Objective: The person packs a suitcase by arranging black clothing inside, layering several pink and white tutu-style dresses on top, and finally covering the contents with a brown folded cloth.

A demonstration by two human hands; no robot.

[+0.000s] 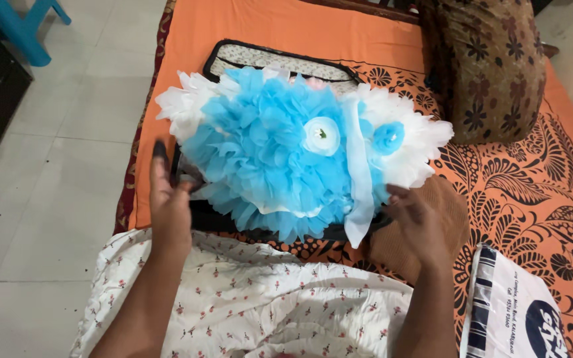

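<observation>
Your left hand is open, fingers spread at the left edge of the blue and white frilly dress; your right hand, open too, touches its lower right edge. The dress lies over a black suitcase on the orange bedspread.
</observation>
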